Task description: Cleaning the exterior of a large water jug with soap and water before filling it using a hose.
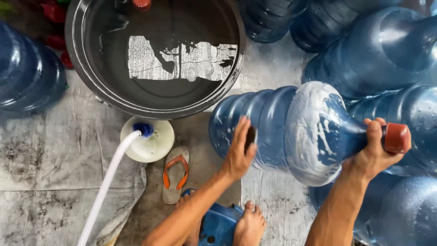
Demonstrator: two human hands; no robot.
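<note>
**A:** Status?

**B:** Nearest the lens: my forearms, my bare foot (248, 223) on a blue stool (218, 225). Right hand (373, 155) is clenched round the neck of the big blue water jug (291, 132), thumb up beside the red cap (395, 138). Left hand (239, 152) lies flat on the ribbed body, pressing a dark pad (250, 138) against it. Fingers spread, not gripping.

**A:** Where's the jug sitting?

**B:** On its side across my front, cap end to my right. Can't tell if it touches the ground. White suds all over the shoulder.

**A:** Handling?

**B:** Rigid plastic, bulky. Looks empty, so likely light, but I'm judging that. Soapy and wet means slippery. Neck is the only real grip; the ribs give the palm some purchase.

**A:** Surroundings?

**B:** Black tub (154, 59) of water ahead. Below it a small white basin (150, 141) with a white hose (107, 187) running in. Orange-strapped sandal (175, 175) just beside that. More blue jugs (382, 50) stacked right, one more (27, 73) on the left. Wet concrete floor (50, 159).
</note>
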